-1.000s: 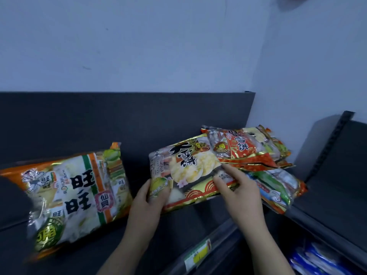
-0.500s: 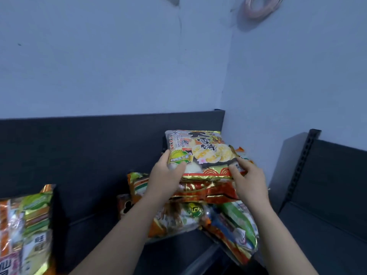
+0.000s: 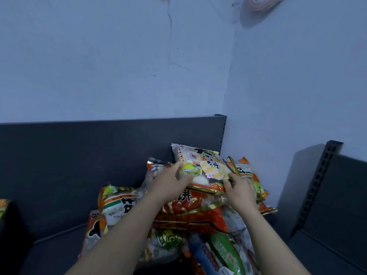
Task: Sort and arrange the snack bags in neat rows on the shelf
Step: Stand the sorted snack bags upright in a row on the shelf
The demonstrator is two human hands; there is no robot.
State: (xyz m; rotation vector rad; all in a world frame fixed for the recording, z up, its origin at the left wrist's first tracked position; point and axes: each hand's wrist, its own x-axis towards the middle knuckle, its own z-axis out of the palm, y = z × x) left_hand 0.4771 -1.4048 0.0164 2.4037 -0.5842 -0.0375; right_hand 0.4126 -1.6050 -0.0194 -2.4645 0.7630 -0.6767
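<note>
Lifted from the shelf front a second ago and now set on top of the heap at the shelf's right end: grey-and-gold snack bag (image 3: 200, 165).

Grip: held at both near corners. At 8 o'clock of the bag, left hand (image 3: 168, 181) clamped on the near left corner. At 4 o'clock, right hand (image 3: 240, 189) pinching the near right corner. Both forearms reaching in from 6 o'clock.

Orientation: printed face up and toward the camera, black characters close to upright. Long axis roughly 9 to 3 o'clock, right end dropped slightly toward 4. Far long edge at 12 o'clock, close to the dark back panel (image 3: 79, 155); contact there not discernible.

Position relative to grip: bulk of the bag beyond the fingers toward 12 o'clock, spanning the gap between the two hands.

Support: lying over a red bag (image 3: 190, 211), with more bags stacked beneath. At 8 o'clock of the heap, orange-and-white bag (image 3: 117, 203). At 6 o'clock, green bag (image 3: 224, 253). At 3 o'clock, beyond the right hand, orange-edged bag (image 3: 246, 169).

Edges and room: perforated upright (image 3: 224, 132) ending the back panel at 1 o'clock, pale wall (image 3: 278, 96) just past it. Dark shelf deck (image 3: 49, 253) exposed at 9 o'clock of the heap, running as far as a bag sliver (image 3: 3, 207) at the frame's left edge. Neighbouring shelf unit (image 3: 341, 195) at 3 o'clock, well apart.
</note>
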